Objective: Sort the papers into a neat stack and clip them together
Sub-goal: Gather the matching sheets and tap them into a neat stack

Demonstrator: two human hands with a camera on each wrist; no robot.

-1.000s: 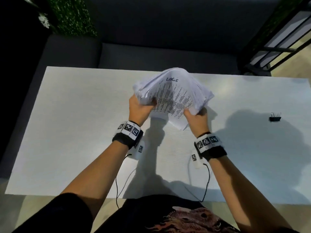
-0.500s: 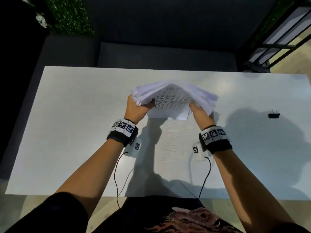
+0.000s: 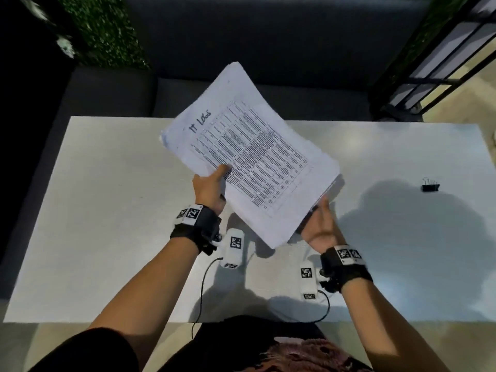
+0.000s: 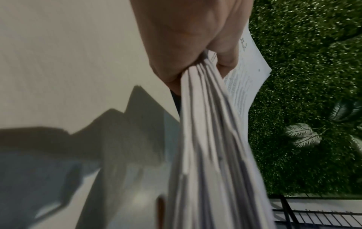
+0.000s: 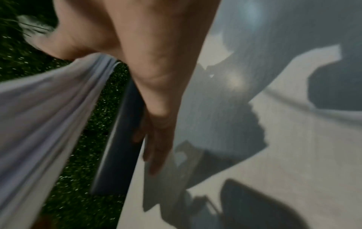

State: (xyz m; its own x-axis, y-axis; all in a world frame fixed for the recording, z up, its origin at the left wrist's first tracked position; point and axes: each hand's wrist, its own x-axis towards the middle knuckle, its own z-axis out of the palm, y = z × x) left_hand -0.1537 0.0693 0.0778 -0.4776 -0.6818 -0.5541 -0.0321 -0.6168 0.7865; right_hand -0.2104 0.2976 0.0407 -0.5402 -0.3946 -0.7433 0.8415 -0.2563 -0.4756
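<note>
A thick stack of printed papers [image 3: 249, 157], with "IT Logs" handwritten on the top sheet, is held tilted in the air above the white table [image 3: 107, 210]. My left hand [image 3: 210, 185] pinches its left edge, thumb on top and fingers beneath; the left wrist view shows the uneven sheet edges [image 4: 205, 139] running out of that grip [image 4: 195, 62]. My right hand [image 3: 320, 224] lies with straight fingers [image 5: 156, 139] against the stack's lower right edge [image 5: 49, 108]. A black binder clip [image 3: 430, 184] lies alone on the table at the right, well away from both hands.
A dark sofa [image 3: 241, 49] runs along the table's far side. A green hedge wall [image 3: 107, 30] stands at the back left and a black metal railing [image 3: 442, 63] at the back right. Cabled sensor boxes [image 3: 233, 247] hang from both wrists above the near table.
The stack was bowed and low over the table, gripped by both hands. It has risen and flattened, face turned up towards me. My right hand has released its grip and straightened against the edge.
</note>
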